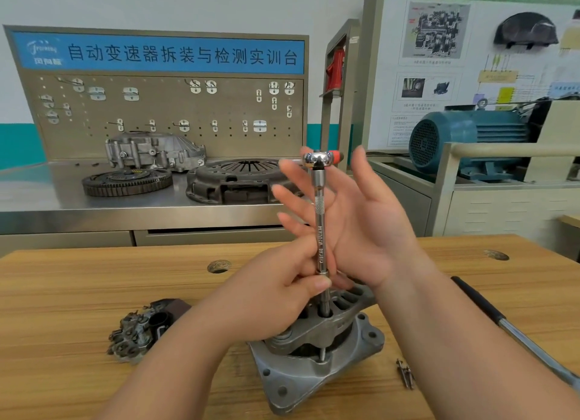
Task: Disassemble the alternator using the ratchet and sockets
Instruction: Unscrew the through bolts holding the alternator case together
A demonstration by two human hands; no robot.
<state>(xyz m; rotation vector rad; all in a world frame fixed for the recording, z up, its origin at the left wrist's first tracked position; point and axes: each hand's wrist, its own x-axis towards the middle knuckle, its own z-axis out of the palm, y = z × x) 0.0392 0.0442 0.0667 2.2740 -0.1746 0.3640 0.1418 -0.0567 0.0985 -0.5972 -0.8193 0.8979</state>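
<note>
We cannot see socket end of extension (320,219): sunk inside alternator (314,379) housing. Ratchet handle (337,155) mostly hidden behind right hand (364,231). Bar (527,341) cut off by right edge of view. Poster (400,131) text blurred; we cannot read it.

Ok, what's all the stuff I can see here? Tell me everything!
alternator: one, grey, middle of the wooden table
ratchet with extension bar: one, shiny silver, upright, tip down in the alternator
loose part: one, dark grey, table, left of the alternator
small bolts: a few, grey, table, right of the alternator
long bar: one, silver with black handle, table's right edge
ring gear, clutch cover, casing: one each, grey, steel bench behind
motor: one, teal, back right
left hand: pinches the bar low down
right hand: open, flat against the bar
</note>
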